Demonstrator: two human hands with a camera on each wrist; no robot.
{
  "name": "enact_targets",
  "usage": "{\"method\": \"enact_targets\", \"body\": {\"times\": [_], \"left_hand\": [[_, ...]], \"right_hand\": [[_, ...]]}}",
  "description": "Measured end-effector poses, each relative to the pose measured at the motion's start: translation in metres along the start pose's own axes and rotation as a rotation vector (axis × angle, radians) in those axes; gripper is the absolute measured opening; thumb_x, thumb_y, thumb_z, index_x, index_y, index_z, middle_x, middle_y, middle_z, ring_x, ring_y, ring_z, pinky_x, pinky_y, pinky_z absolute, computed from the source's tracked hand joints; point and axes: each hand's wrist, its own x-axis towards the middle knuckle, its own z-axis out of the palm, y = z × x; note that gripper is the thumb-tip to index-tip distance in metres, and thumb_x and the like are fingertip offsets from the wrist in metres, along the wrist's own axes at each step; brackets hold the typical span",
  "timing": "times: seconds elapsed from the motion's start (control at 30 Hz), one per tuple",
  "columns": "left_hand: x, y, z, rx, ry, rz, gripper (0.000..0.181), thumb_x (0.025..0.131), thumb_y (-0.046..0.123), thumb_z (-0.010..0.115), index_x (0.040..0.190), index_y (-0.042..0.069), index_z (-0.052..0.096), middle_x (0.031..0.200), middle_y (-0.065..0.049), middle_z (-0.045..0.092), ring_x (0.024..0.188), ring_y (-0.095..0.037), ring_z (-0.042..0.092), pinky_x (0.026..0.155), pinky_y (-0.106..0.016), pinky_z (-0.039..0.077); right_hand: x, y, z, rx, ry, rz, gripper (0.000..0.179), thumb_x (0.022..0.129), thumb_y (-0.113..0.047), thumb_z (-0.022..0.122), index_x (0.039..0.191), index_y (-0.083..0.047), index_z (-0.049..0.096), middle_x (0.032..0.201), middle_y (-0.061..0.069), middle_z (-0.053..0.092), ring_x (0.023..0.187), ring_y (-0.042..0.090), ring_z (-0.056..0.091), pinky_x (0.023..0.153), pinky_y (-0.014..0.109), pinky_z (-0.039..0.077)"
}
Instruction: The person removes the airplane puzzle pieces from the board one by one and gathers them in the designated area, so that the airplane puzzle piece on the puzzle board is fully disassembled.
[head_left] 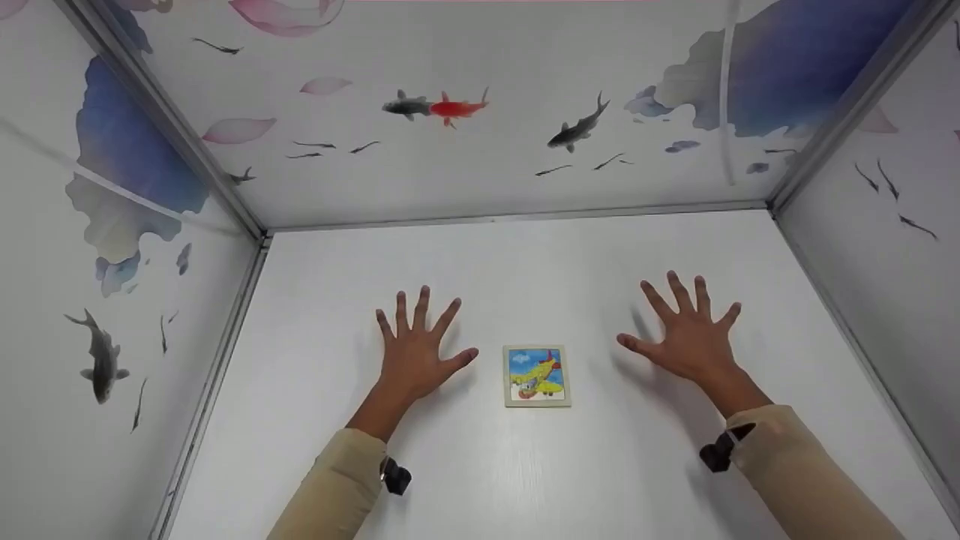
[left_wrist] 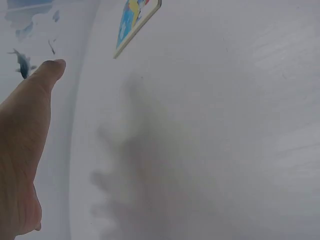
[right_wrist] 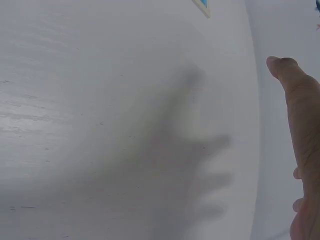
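Fingers [head_left: 421, 309] of left hand [head_left: 414, 361] and right hand [head_left: 693, 343] spread apart, flanking the yellow airplane picture [head_left: 537, 376].

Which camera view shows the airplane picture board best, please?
The head view, where the airplane picture board lies whole and unobstructed. The left wrist view cuts it off at the top edge; the right wrist view catches just one corner.

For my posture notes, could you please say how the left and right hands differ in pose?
The left hand is left of the framed airplane picture; the right hand is right of it. In the head view, the left hand appears nearer the picture than the right hand, which sits slightly higher. Both are spread wide and hold nothing.
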Motion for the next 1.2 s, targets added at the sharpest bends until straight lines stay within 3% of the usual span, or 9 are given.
{"method": "enact_targets", "body": {"times": [0.2,0.43,0.63,0.8,0.87,1.2], "left_hand": [[-0.004,0.009,0.006,0.007,-0.036,-0.002,0.098,0.094,0.09,0.048,0.176,0.042,0.026,0.185,-0.015,0.01,0.167,-0.056,0.0,0.124,-0.084,-0.001],[-0.01,0.028,0.019,-0.012,-0.1,0.06,0.099,0.094,0.091,0.049,0.176,0.043,0.025,0.185,-0.014,0.013,0.168,-0.052,0.003,0.126,-0.081,0.003],[-0.02,0.042,0.035,-0.013,-0.156,0.16,0.099,0.094,0.092,0.046,0.176,0.039,0.029,0.184,-0.009,0.019,0.168,-0.048,0.009,0.128,-0.08,0.008],[-0.025,0.051,0.045,-0.021,-0.207,0.288,0.098,0.095,0.089,0.047,0.176,0.036,0.031,0.184,0.001,0.023,0.17,-0.04,0.01,0.127,-0.08,0.005],[-0.025,0.053,0.048,-0.019,-0.214,0.313,0.096,0.097,0.088,0.046,0.176,0.035,0.032,0.183,0.002,0.024,0.171,-0.037,0.011,0.128,-0.079,0.005],[-0.019,0.059,0.057,-0.023,-0.185,0.305,0.093,0.099,0.086,0.044,0.174,0.032,0.036,0.182,0.002,0.028,0.171,-0.03,0.014,0.131,-0.074,0.005]], "right_hand": [[-0.001,-0.008,0.008,0.02,-0.033,-0.019,0.111,0.09,-0.091,0.057,0.175,-0.025,0.031,0.182,0.02,0.017,0.165,0.056,0.006,0.109,0.098,-0.001],[0.003,-0.022,0.018,0.038,-0.055,-0.072,0.107,0.093,-0.088,0.057,0.175,-0.024,0.033,0.182,0.018,0.02,0.165,0.054,0.009,0.11,0.097,0.002],[0.0,-0.032,0.028,0.038,-0.092,-0.103,0.103,0.095,-0.084,0.058,0.174,-0.021,0.035,0.179,0.019,0.028,0.166,0.052,0.012,0.111,0.097,0.002],[-0.001,-0.04,0.037,0.025,-0.116,-0.119,0.102,0.096,-0.081,0.059,0.174,-0.02,0.036,0.177,0.019,0.032,0.165,0.051,0.016,0.113,0.096,0.002],[0.0,-0.044,0.039,0.022,-0.12,-0.127,0.1,0.096,-0.08,0.06,0.173,-0.02,0.037,0.176,0.019,0.034,0.165,0.051,0.017,0.113,0.095,0.002],[0.002,-0.066,0.049,0.02,-0.123,-0.191,0.092,0.098,-0.072,0.063,0.17,-0.018,0.044,0.173,0.019,0.042,0.163,0.049,0.027,0.114,0.095,0.007]]}}
